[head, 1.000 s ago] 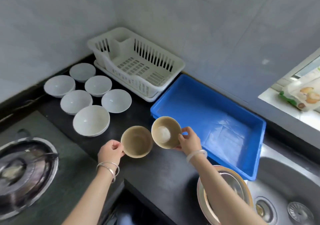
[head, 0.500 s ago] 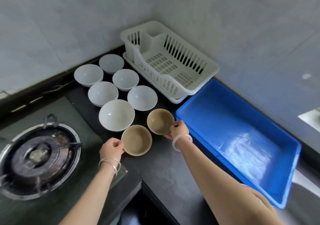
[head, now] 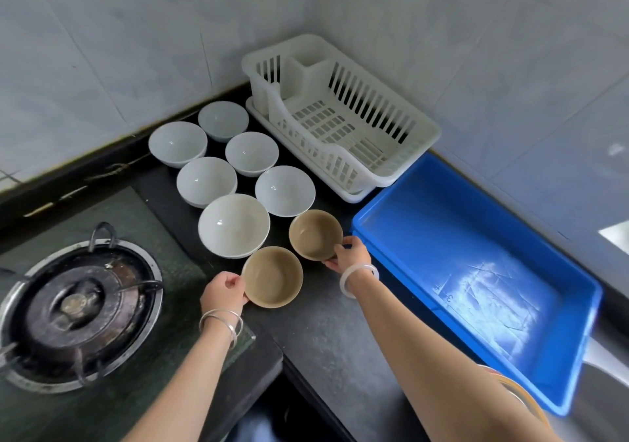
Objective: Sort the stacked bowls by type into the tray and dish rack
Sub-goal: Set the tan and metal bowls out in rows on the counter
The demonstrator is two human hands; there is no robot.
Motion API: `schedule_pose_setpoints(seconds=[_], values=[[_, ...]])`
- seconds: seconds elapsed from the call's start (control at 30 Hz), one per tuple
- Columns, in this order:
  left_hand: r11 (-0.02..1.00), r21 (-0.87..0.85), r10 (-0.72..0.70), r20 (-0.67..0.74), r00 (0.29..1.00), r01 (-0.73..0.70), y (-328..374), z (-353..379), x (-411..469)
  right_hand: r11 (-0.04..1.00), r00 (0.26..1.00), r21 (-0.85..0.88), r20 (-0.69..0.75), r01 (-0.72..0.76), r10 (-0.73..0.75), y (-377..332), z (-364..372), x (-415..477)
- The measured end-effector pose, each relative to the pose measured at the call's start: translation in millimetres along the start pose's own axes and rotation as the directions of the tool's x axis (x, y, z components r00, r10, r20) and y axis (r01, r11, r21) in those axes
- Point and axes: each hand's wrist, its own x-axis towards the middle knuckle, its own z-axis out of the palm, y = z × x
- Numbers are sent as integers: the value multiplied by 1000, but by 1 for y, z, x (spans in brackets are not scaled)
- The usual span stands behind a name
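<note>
Head view shows the left hand (head: 223, 293) pinching one tan bowl (head: 272, 276) and the right hand (head: 349, 254) another tan bowl (head: 315, 234) at centre frame on the bench (head: 340, 332), the blue tray (head: 476, 271) just right, nearer the right hand.

Each hand grips a tan bowl (head: 272, 276) on the counter (head: 340, 332) beside white bowls (head: 234, 225).

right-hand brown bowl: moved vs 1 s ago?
Yes. The brown bowl in the right hand has come down and away from the person; it now sits beside the nearest white bowl, close to the blue tray corner.
</note>
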Motion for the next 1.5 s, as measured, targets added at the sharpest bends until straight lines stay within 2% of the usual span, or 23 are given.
schedule_pose_setpoints(seconds=[0.3,0.5,0.67,0.77,0.83,0.9,1.1,1.2,1.33,1.4,1.5], values=[[997,17,69,4,998,-69,6,-1,-4,1000,997,-23,74,1,1,-1,-4,-5],[943,257,205,54,977,-212,14,-2,-23,998,994,-60,104,25,-18,-2,-16,-16],[837,412,356,89,930,-360,26,10,-48,958,972,-165,78,233,-223,6,-54,-45],[815,398,367,210,906,-422,28,29,-72,896,925,-238,39,375,-378,21,-92,-69],[813,331,374,332,866,-478,27,49,-95,870,901,-273,-25,410,-432,35,-123,-86],[764,320,405,439,802,-561,26,71,-120,860,890,-332,-110,388,-443,54,-155,-100],[571,221,405,762,506,-791,8,136,-200,788,819,-593,-363,165,-444,128,-242,-133],[528,171,360,842,401,-832,0,158,-229,729,783,-680,-412,75,-465,161,-269,-147],[436,179,317,887,336,-882,-12,177,-252,686,781,-728,-421,12,-461,188,-283,-156],[362,210,327,884,334,-908,-18,183,-256,678,780,-735,-430,-10,-454,194,-283,-157],[319,234,362,865,346,-919,-21,187,-257,702,795,-712,-441,-28,-416,195,-282,-154]])
